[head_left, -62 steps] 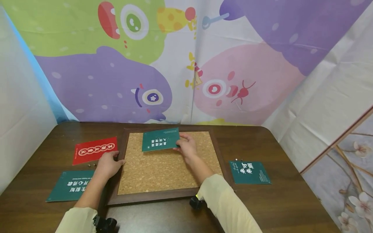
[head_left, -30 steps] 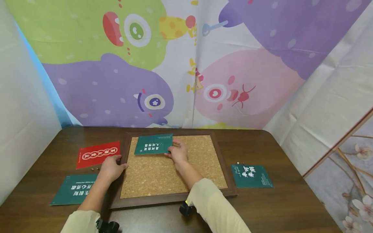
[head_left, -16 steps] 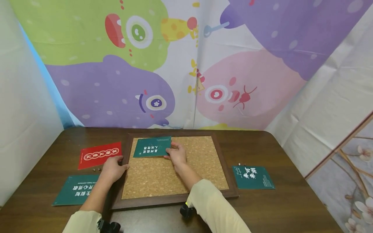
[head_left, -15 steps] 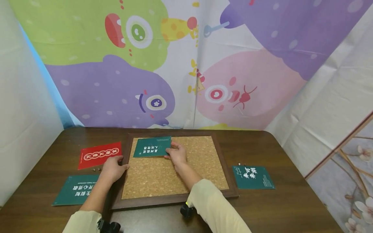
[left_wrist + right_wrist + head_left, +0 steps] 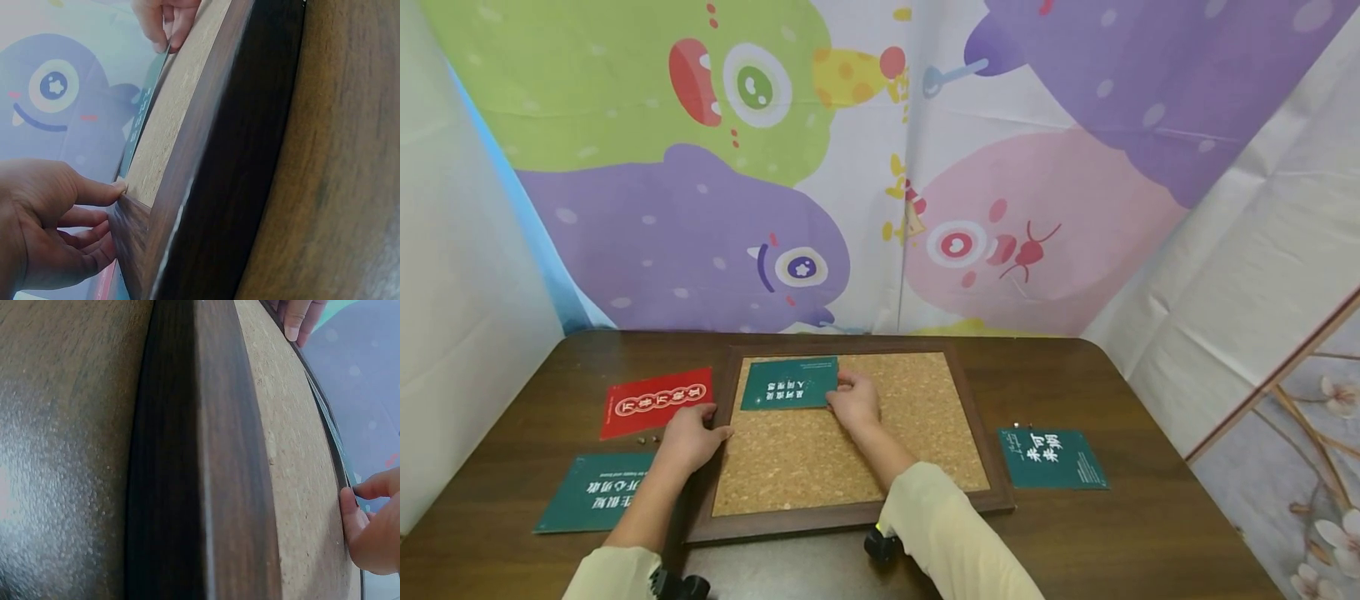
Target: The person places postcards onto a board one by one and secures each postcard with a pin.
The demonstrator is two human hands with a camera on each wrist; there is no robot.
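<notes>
A cork board [image 5: 850, 467] in a dark wooden frame lies on the table. My right hand [image 5: 856, 402] pinches the right edge of a green card [image 5: 790, 383] with white writing, over the board's upper left part. In the right wrist view, that hand [image 5: 372, 519] has thumb and finger on opposite faces of the card's edge. My left hand [image 5: 688, 437] grips the frame's left side; in the left wrist view, its thumb [image 5: 100, 192] lies on top and its fingers are curled against the outer side. Whether the whole card touches the cork is hard to tell.
A red card [image 5: 657, 402] and another green card [image 5: 591, 492] lie left of the board, with small metallic pieces [image 5: 649, 439] between them. Right of the board is a further green card [image 5: 1052, 458], small shiny pieces [image 5: 1022, 426] at its top edge. A patterned cloth [image 5: 880, 167] hangs behind the table.
My right hand has carried the green card left, then slightly down, toward the board's upper left; the card now looks flatter and straighter. My left hand keeps its grip on the frame.
</notes>
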